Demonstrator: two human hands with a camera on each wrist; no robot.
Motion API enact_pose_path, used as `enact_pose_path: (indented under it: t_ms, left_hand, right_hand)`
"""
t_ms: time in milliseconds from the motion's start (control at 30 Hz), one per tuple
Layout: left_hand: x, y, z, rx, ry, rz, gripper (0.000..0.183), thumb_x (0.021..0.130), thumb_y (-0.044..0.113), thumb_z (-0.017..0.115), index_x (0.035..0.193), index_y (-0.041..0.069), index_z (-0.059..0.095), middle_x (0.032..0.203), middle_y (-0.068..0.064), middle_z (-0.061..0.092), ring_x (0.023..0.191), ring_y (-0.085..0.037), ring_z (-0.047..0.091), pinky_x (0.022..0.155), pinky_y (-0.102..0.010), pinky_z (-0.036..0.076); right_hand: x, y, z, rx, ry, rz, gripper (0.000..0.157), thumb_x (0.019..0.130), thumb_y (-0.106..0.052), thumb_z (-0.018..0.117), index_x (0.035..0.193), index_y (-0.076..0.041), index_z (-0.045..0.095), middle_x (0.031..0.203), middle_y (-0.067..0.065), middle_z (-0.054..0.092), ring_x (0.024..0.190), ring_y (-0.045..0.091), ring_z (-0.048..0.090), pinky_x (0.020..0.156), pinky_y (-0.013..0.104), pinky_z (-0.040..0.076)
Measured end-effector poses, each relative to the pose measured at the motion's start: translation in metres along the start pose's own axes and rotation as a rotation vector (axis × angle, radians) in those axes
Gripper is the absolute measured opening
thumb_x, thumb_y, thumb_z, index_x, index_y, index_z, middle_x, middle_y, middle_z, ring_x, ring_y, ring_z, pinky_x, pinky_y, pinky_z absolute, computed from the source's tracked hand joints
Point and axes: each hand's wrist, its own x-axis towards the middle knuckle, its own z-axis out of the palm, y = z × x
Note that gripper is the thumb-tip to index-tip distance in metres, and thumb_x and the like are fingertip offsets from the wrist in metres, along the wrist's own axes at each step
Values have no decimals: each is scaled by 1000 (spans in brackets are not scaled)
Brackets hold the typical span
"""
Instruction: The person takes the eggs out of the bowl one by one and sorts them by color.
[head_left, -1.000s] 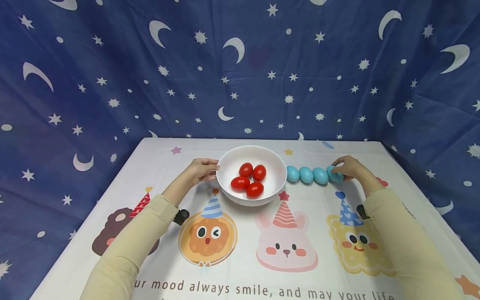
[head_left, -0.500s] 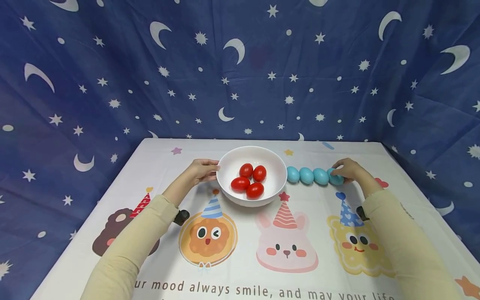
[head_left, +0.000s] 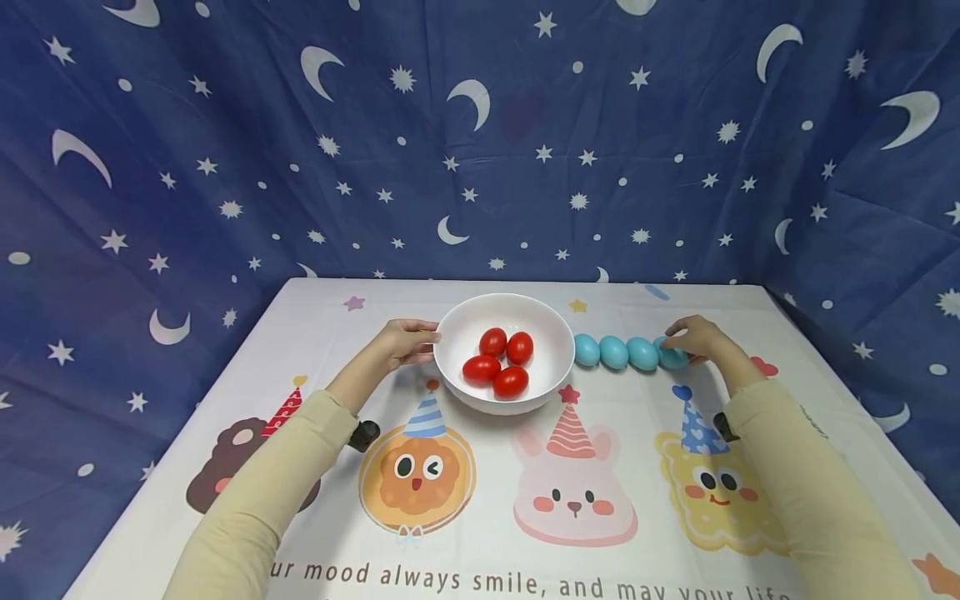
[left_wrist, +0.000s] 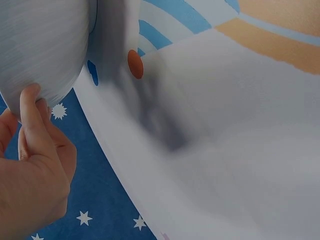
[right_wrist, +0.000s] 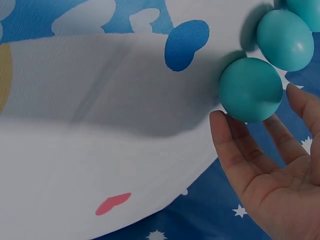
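A white bowl [head_left: 551,379] stands near the back middle of the table in the head view, with several red eggs [head_left: 481,369] inside. My left hand [head_left: 408,342] holds the bowl at its left side; in the left wrist view, fingertips [left_wrist: 31,92] lie against its outer wall. To the bowl's right, several blue eggs [head_left: 613,352] lie in a row, touching or nearly so. At the row's right end, my right hand [head_left: 697,337] pinches the last blue egg [right_wrist: 251,90] between thumb and fingers, seen closely in the right wrist view.
A white tablecloth [head_left: 480,467] with printed cartoon figures and lettering covers the table. Behind and beside it hangs a dark blue curtain [head_left: 517,208] with moons and stars. Small black devices [head_left: 365,435] sit at both wrists.
My right hand has shifted very slightly at the last blue egg. Bowl, red eggs and left hand keep their places; the whole head view drifts down a few pixels.
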Motion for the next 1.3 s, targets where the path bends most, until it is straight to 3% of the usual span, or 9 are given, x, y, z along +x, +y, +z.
enact_pose_path:
  t_ms: [200,533,1133,1300]
  left_hand:
    - [0,0,-1,9,-11,5,44,89,8,64,132,4,54,89,1,63,60,-2,64,58,-16,59]
    - [1,-1,0,3,-7,-2,44,89,8,64,132,5,54,105,-7,63,63,-3,64,59,-17,59]
    - [0,-2,-1,6,-5,-3,44,89,8,64,132,5,54,113,-10,62,63,-3,65,60,-17,59]
    - [1,-1,0,10,-7,-4,44,90,8,63,132,5,54,117,-12,60,65,-3,65,61,-16,59]
  right_hand:
    - [-2,-2,-2,-5,2,-1,52,91,-21,53,128,15,41,123,39,40,87,34,58,80,43,61]
    - [2,1,-3,-15,14,27,49,93,-19,51,128,14,41,127,39,39,106,47,55,83,44,60]
    - [-2,-5,-13,-27,39,52,47,94,-18,50,127,14,41,133,40,32,112,50,50,80,40,61]
    - [-4,-10,-16,-20,59,48,44,94,-17,50,126,14,43,129,39,37,110,50,52,80,41,61]
